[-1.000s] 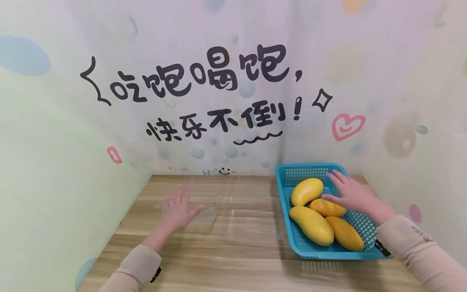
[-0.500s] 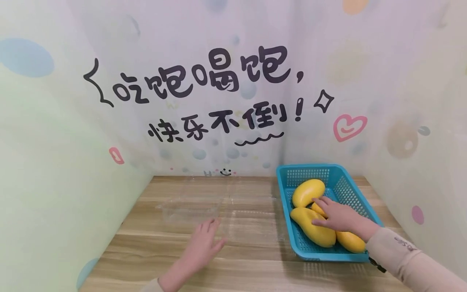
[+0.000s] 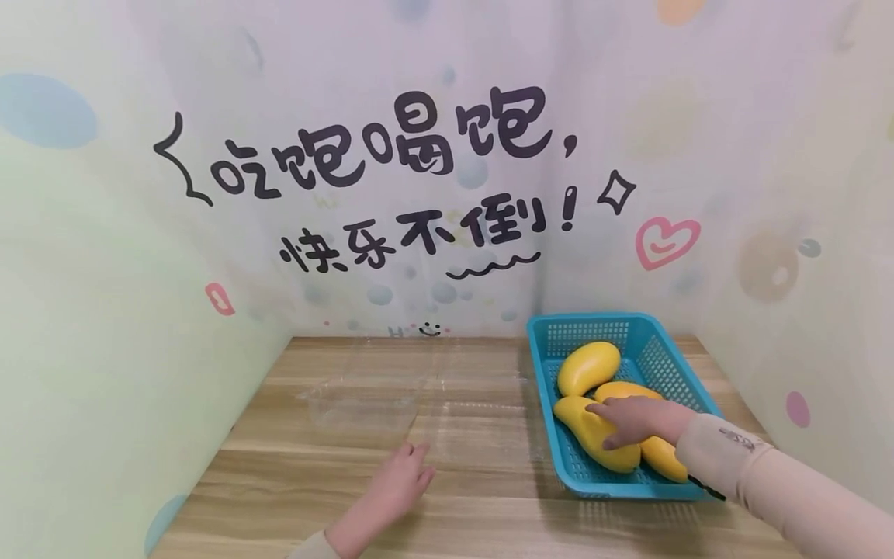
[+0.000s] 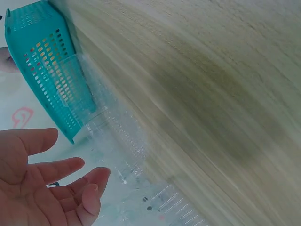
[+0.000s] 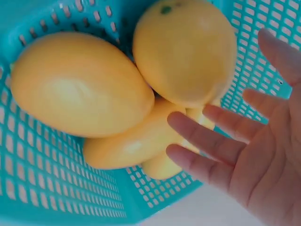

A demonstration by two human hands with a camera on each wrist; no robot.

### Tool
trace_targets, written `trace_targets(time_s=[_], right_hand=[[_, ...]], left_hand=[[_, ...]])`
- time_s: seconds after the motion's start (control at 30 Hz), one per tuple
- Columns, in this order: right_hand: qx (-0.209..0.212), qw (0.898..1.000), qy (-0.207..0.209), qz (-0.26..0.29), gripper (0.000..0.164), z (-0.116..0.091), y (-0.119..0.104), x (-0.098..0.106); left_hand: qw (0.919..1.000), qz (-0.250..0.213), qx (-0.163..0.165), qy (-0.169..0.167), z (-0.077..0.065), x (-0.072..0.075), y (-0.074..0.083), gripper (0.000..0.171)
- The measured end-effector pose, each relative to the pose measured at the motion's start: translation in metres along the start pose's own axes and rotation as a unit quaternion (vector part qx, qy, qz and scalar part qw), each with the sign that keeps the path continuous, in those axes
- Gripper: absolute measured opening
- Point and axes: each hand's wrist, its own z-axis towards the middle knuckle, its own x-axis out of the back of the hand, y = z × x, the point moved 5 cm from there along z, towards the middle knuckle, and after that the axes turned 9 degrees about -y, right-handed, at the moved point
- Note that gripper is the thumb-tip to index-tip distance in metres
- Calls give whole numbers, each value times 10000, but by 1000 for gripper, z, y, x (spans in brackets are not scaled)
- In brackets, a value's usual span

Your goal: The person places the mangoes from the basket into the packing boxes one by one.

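Note:
My right hand [image 3: 635, 419] hovers over the blue basket [image 3: 564, 477], its fingertips overlapping the front-left yellow mango [image 3: 578, 425] in the head view. In the right wrist view its fingers are spread, the palm shows and nothing is held; mangoes [image 5: 82, 87] lie beside the fingertips. Behind them in the basket lie another mango [image 3: 590, 368] and a partly covered one [image 3: 624, 390]; one more [image 3: 663, 460] is half hidden under the wrist. My left hand [image 3: 391, 485], fingers loosely bent and holding nothing, is in front of a clear plastic box [image 3: 363, 415] with its lid [image 3: 482, 435] folded out rightward.
The wood-grain table [image 3: 279, 497] meets a patterned back wall [image 3: 419, 303] with black lettering. Side walls close in on left and right. The basket's left rim stands right beside the clear lid.
My left hand has drawn back from the clear box toward the front right. My right hand has moved left and down over the mangoes, from the basket's right side.

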Motion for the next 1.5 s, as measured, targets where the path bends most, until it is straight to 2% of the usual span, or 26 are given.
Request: trace_targets(time_s=[0.2, 0.43, 0.53, 0.73, 1.0, 1.23, 1.5], right_hand=[[97, 9999, -119, -46, 59, 11, -3, 5], [-333, 9988, -344, 102, 71, 30, 6, -2], [-428, 9982, -388, 174, 77, 36, 6, -2], [-814, 9948, -516, 337, 91, 43, 5, -2], [-1289, 9864, -762, 678, 101, 49, 11, -5], [-1339, 9832, -739, 993, 101, 53, 14, -9], [-1254, 9858, -729, 846, 100, 55, 17, -11]], left_hand=[[9998, -42, 202, -17, 4, -8, -3, 43], [9991, -266, 321, -106, 12, -13, -2, 45], [9981, -366, 486, -71, 15, -13, -3, 48], [9950, -750, 665, -7, 25, -16, -8, 57], [9931, -873, 778, -105, 33, -23, -11, 61], [9936, -691, 886, -117, 35, -25, -14, 63], [9919, -864, 921, -167, 37, -27, -19, 61]])
